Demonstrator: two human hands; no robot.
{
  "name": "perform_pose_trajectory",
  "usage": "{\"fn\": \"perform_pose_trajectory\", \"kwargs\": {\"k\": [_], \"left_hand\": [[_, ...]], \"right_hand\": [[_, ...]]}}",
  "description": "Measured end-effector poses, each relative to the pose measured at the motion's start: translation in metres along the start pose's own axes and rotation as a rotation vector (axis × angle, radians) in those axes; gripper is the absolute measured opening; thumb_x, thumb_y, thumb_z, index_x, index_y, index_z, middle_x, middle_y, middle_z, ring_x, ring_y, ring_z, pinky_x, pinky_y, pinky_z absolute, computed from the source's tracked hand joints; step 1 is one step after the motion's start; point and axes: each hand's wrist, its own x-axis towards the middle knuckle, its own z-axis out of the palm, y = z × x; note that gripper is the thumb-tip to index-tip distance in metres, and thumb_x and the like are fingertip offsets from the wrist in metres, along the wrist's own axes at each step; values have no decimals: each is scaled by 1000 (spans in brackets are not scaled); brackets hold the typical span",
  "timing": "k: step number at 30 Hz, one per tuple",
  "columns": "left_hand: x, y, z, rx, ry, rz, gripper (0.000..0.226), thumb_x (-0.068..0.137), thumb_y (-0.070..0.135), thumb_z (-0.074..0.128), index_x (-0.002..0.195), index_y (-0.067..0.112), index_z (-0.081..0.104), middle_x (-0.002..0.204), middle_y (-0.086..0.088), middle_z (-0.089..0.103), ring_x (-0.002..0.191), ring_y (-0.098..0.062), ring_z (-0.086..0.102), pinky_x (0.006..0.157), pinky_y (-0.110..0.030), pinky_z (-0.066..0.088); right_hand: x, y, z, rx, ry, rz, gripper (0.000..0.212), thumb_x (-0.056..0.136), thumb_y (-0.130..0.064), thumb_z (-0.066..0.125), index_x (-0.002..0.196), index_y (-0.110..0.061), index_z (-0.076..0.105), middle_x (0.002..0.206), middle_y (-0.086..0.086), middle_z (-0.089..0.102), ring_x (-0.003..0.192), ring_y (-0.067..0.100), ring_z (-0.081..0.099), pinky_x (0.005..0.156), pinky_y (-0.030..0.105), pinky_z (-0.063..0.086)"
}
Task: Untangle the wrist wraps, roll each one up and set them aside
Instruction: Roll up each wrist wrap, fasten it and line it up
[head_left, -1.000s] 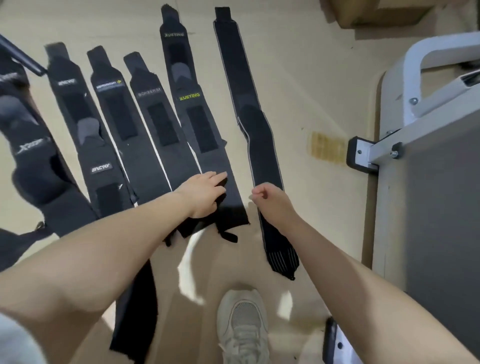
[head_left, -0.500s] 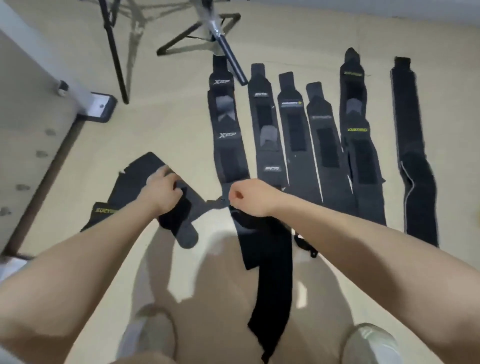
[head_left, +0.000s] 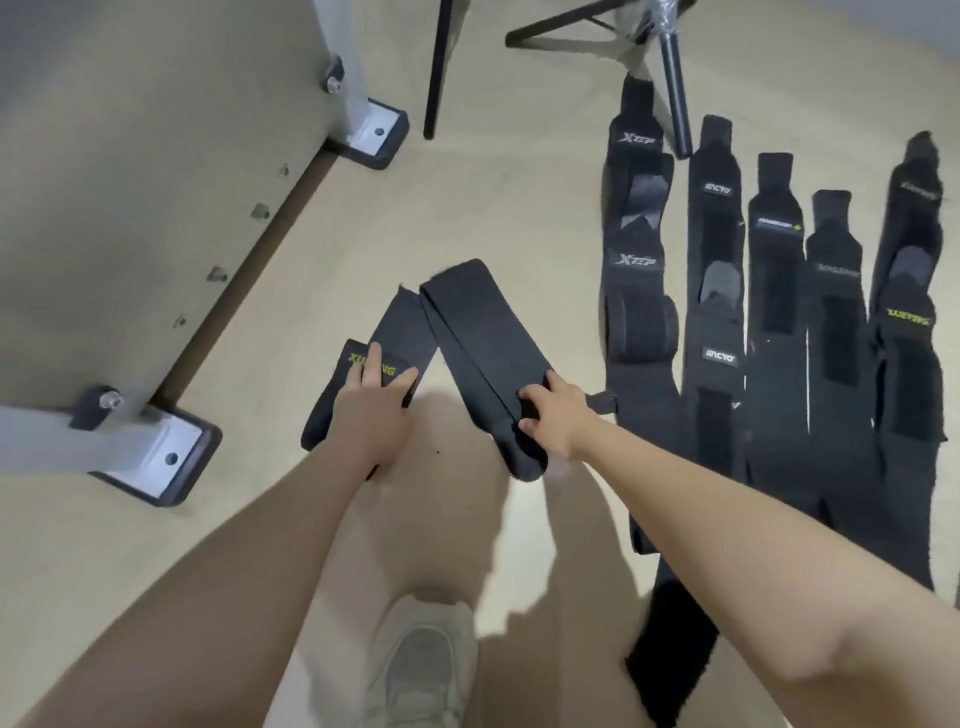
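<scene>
On the floor beside the laid-out row, the folded wrist wrap lies in a V. Left hand presses its labelled end, fingers straight; right hand curls over the other. Straighten it first, then roll tightly.

Left hand presses folded wrist wrap on floor; right hand grips it.

Folded wrap: showing black — yellow-green lettering
Laid-out wraps: showing black, grey patches, white logos
Floor: showing beige
Shoe: showing off-white — grey mesh
</scene>
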Motion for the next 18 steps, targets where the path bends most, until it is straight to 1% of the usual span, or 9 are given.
{"fn": "perform_pose_trajectory", "kwargs": {"k": [2,5,6,8,10,12,14,16,18], "left_hand": [[-2,-6,4,-30,-54,-40,52,96,21,39,146,28,29,157,-16,-8,141,-37,10,107,-41,28],[0,-8,7,-83,-23,-93,69,92,29,52,150,21,15,155,-21,-7,130,-41,30,104,-42,32],[2,-9,7,-135,1,-132,79,89,29,59,150,17,11,153,-22,-3,126,-41,35,102,-41,35],[8,-11,6,-261,15,-223,91,84,25,68,149,11,6,147,-22,17,123,-37,40,99,-41,38],[12,-11,8,-303,4,-260,92,83,20,70,148,7,6,137,-20,32,122,-35,40,98,-42,40],[13,-9,10,-266,37,-231,79,83,17,68,143,5,18,129,-19,43,116,-35,44,91,-42,42],[11,-7,10,-228,128,-191,64,85,18,65,137,4,31,123,-15,51,112,-34,47,86,-41,42],[8,-7,6,-287,215,-118,44,89,17,60,129,6,45,119,-12,55,109,-32,49,85,-39,41],[3,-7,-3,-392,272,-54,25,90,16,58,113,8,58,111,-7,57,101,-26,52,78,-30,39]], "right_hand": [[0,-5,5,52,29,32,41,94,-27,51,134,-19,44,144,12,24,129,34,27,105,39,33],[-1,-11,4,27,61,83,36,95,-32,47,130,-23,48,142,9,27,127,30,32,99,38,35],[-2,-13,3,-46,64,93,35,96,-34,45,129,-23,47,140,9,30,124,30,36,97,38,35],[-3,-16,4,-218,67,109,34,96,-31,42,128,-19,43,134,11,35,119,31,41,93,40,34],[-4,-18,7,-332,46,152,33,95,-24,43,127,-14,38,134,14,35,118,32,43,91,39,35],[-6,-19,12,-348,19,210,34,95,-22,44,126,-11,35,135,17,33,120,32,43,89,37,36],[-8,-18,15,-347,14,225,33,96,-23,44,125,-11,34,135,18,33,117,32,45,80,35,34],[-9,-18,12,-339,12,222,33,98,-27,43,125,-11,34,134,18,32,110,33,49,75,35,34],[-10,-18,6,-288,-11,245,33,99,-32,41,124,-11,37,133,17,32,108,34,51,75,36,36]]}}
